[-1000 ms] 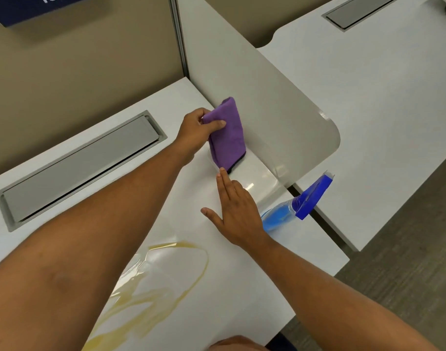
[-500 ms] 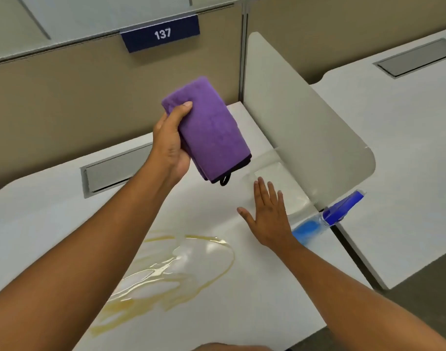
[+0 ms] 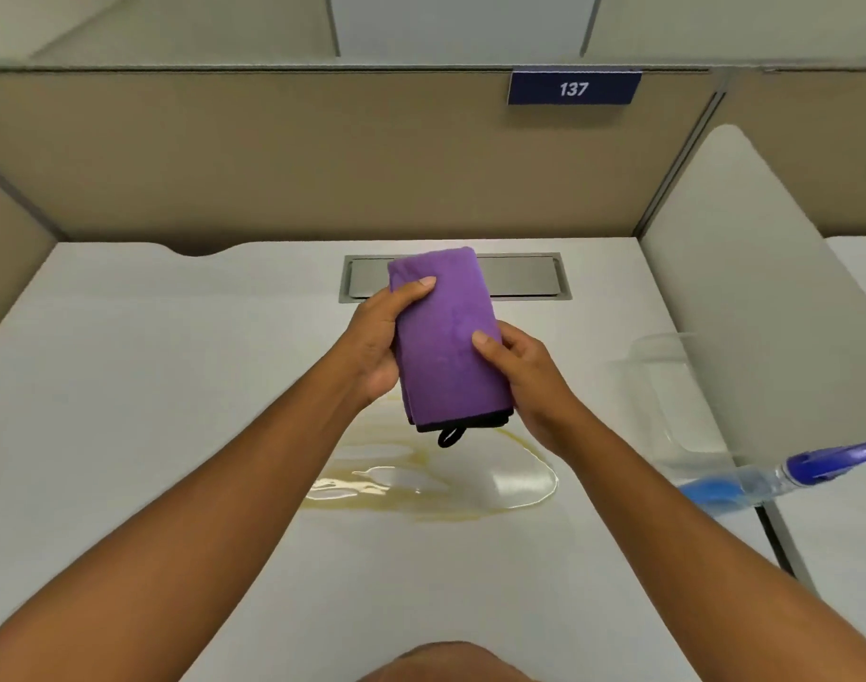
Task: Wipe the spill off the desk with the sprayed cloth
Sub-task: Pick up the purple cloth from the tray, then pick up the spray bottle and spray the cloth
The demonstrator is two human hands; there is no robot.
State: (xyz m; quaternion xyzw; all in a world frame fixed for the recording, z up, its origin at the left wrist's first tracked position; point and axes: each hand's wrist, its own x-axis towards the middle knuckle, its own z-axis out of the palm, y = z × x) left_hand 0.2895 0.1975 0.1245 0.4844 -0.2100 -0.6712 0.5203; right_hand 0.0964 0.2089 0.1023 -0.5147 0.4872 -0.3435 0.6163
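Observation:
A folded purple cloth [image 3: 445,337] with a black edge and a small black loop hangs above the white desk [image 3: 150,386]. My left hand [image 3: 376,337] grips its left side with the thumb on top. My right hand [image 3: 519,381] holds its right side, thumb pressed on the face. Below the cloth a yellowish spill [image 3: 435,479] spreads in a shiny puddle across the middle of the desk. The cloth is in the air and does not touch the spill.
A spray bottle [image 3: 785,475] with blue liquid and a blue nozzle lies at the desk's right edge. A grey cable hatch [image 3: 524,278] sits at the back. A white divider panel [image 3: 745,297] stands on the right, beige partitions behind with a sign reading 137.
My left hand carried the cloth from the right divider to above the spill. My right hand left the desk surface and took hold of the cloth's right side.

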